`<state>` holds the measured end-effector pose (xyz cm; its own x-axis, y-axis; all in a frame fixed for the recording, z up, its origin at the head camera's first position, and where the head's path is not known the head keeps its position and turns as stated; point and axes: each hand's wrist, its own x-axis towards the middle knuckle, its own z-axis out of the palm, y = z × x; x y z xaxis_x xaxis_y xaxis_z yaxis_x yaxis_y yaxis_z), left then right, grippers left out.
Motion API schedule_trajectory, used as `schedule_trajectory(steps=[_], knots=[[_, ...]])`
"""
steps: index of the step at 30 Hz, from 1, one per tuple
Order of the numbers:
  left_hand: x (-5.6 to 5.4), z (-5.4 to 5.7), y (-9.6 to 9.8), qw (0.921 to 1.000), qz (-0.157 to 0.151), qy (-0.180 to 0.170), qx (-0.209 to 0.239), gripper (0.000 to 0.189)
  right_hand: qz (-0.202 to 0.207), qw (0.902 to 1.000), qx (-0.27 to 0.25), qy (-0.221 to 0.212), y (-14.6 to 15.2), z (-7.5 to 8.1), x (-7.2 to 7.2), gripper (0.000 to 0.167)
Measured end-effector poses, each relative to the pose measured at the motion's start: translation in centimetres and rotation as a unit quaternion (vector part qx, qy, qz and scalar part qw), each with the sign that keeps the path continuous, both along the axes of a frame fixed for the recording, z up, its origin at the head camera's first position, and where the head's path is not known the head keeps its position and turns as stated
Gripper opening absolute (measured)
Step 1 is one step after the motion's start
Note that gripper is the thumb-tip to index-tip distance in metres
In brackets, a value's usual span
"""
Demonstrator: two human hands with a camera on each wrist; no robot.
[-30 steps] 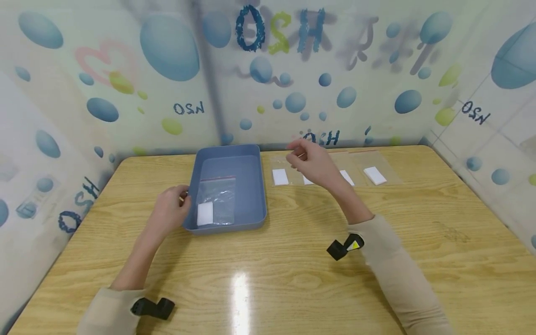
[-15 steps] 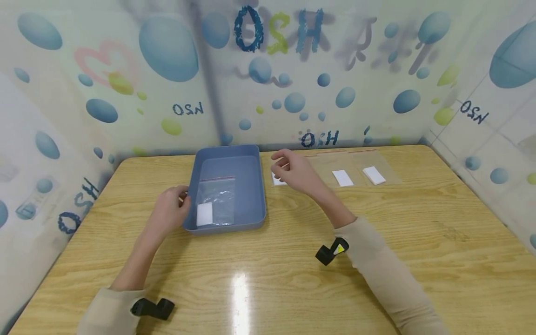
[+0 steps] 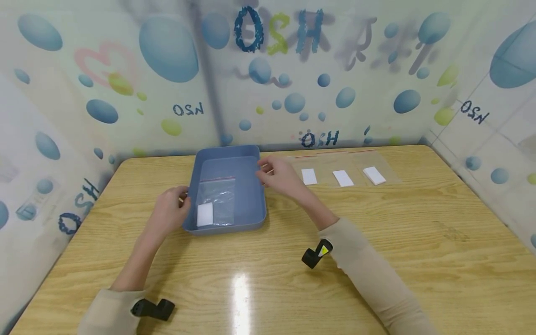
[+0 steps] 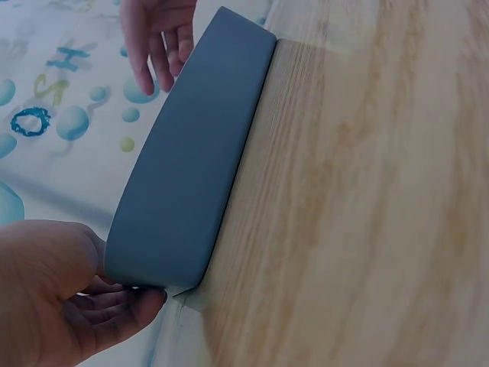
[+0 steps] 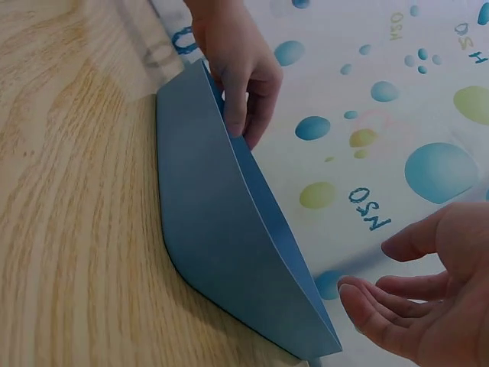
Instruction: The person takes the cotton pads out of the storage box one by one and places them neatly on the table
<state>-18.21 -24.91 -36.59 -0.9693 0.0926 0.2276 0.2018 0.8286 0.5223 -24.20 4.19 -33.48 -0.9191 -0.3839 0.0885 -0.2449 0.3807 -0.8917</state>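
A blue-grey tray lies on the wooden table. Inside it, at the front left, is a clear zip bag with a white rectangular piece. At the tray's left side, my left hand grips the wall; in the left wrist view its fingers curl at the tray's end. My right hand hovers by the right rim with thumb and fingers spread. The right wrist view shows this hand apart from the tray wall, holding nothing.
Right of the tray, clear zip bags lie in a row along the table's back, with white pieces inside. My right hand covers the leftmost one. A patterned wall stands right behind the table.
My right hand has moved left and slightly down, from above the row of bags to the tray's right rim. The left hand and the tray have stayed put.
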Motion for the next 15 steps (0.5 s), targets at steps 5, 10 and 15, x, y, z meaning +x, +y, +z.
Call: schedule_trajectory(steps=[5, 10, 15], knots=[[0.0, 0.0, 0.0, 1.0, 0.001, -0.005, 0.005, 0.031, 0.004, 0.9999, 0.016, 0.003, -0.8, 0.0, 0.2, 0.037], [0.0, 0.0, 0.0, 1.0, 0.0, -0.007, 0.007, 0.031, 0.014, 0.9998, 0.011, -0.009, -1.7, -0.4, 0.0, 0.038], [0.0, 0.0, 0.0, 1.0, -0.001, -0.005, 0.007, 0.031, 0.013, 0.9992, 0.033, -0.016, -2.4, -1.0, -0.1, 0.039]])
